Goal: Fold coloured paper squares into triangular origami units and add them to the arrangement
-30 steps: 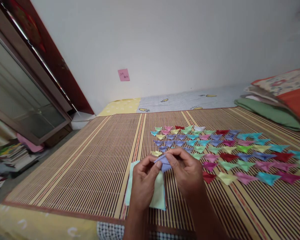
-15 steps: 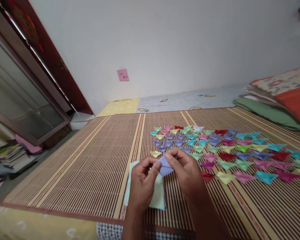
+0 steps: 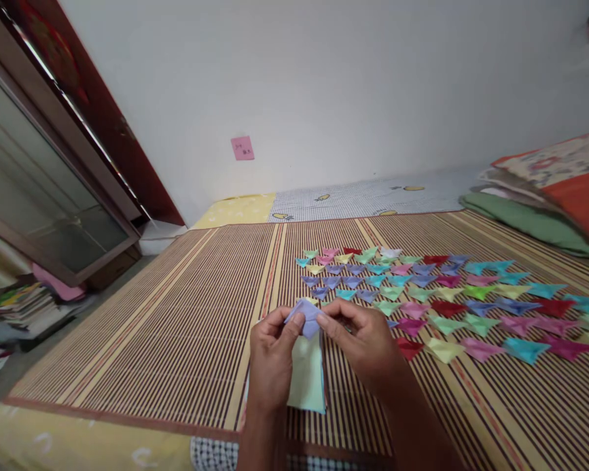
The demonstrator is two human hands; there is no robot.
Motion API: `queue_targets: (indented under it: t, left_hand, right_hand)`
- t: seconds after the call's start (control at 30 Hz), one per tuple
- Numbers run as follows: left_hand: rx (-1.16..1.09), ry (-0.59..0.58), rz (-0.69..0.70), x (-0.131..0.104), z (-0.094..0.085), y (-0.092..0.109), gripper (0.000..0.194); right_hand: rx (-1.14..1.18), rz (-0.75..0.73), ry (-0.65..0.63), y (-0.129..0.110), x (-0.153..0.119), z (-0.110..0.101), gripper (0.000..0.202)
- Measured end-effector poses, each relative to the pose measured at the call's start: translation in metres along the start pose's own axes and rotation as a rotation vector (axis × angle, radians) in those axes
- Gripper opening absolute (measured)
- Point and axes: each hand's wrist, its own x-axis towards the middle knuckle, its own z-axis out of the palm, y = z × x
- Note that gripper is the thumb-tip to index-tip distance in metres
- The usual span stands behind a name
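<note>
A partly folded piece of purple origami paper (image 3: 306, 315) is held up between both hands. My left hand (image 3: 273, 353) pinches its left side, thumb in front. My right hand (image 3: 366, 343) grips the right edge between thumb and fingers. Below the hands, a stack of pale green paper sheets (image 3: 307, 379) lies on the striped mat (image 3: 177, 327), partly covered by my left hand. Rows of small folded paper pieces in many colours, such as a red one (image 3: 409, 347) and a yellow one (image 3: 444, 350), spread across the mat to the right.
Folded bedding with a green layer (image 3: 530, 222) and an orange cushion (image 3: 579, 190) sits at the far right. A pink note (image 3: 242, 148) is stuck on the white wall (image 3: 348, 85). Piled books (image 3: 22, 306) stand on the left, below a glass-paned door (image 3: 53, 190).
The purple paper has shifted slightly left and turned, with a pointed corner now at its left. My fingers have changed their hold on it, and my right hand has moved a little left.
</note>
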Motion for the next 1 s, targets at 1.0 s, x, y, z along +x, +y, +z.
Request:
queue_targets:
  t: [1.0]
  left_hand:
    - [0.033, 0.054, 0.029, -0.001, 0.009, 0.005, 0.022]
  right_hand:
    - [0.07, -0.004, 0.007, 0.003, 0.002, 0.002, 0.012]
